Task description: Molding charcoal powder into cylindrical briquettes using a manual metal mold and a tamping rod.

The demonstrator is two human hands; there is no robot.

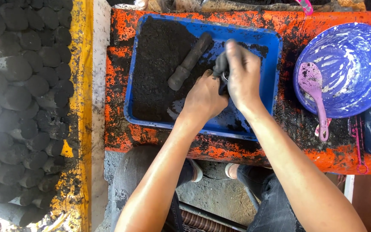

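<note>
A blue tray (pixel 271 56) sits on an orange bench and holds black powder (pixel 159 64). A dark cylindrical rod (pixel 190 61) lies tilted on the powder. Over the tray's right half, my left hand (pixel 202 98) and my right hand (pixel 242 73) are both closed around a small dark tube-shaped mould (pixel 220 68), held between them. Most of the mould is hidden by my fingers. Both hands are smeared with black dust.
A blue bowl (pixel 353 60) streaked white stands at the right, a pink spoon (pixel 315 92) leaning in it. Several black cylindrical briquettes (pixel 22 86) are stacked on the left behind a yellow edge (pixel 82 86). The orange bench (pixel 121 38) is stained black. My knees are below it.
</note>
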